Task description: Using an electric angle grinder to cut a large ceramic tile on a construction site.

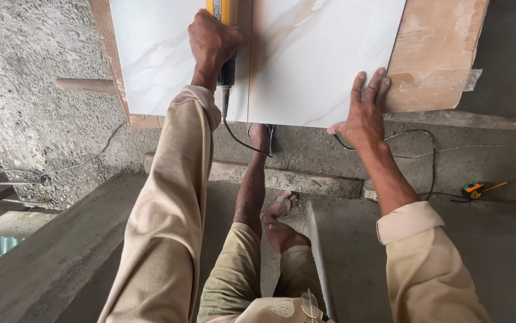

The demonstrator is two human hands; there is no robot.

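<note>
Left hand (212, 42) clenched around yellow power tool (224, 24), which sits on white marbled tile (306, 66). Right hand (362, 113) flat, fingers spread, pressing the tile's near edge. Tile lies on a board (437, 54) over concrete floor (43, 96). Tape measure (474, 189) well apart, right.

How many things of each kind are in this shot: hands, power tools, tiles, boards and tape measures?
Hands: 2, the left hand and the right hand
Power tool: 1
Tile: 1
Board under it: 1
Tape measure: 1
Total: 6
</note>
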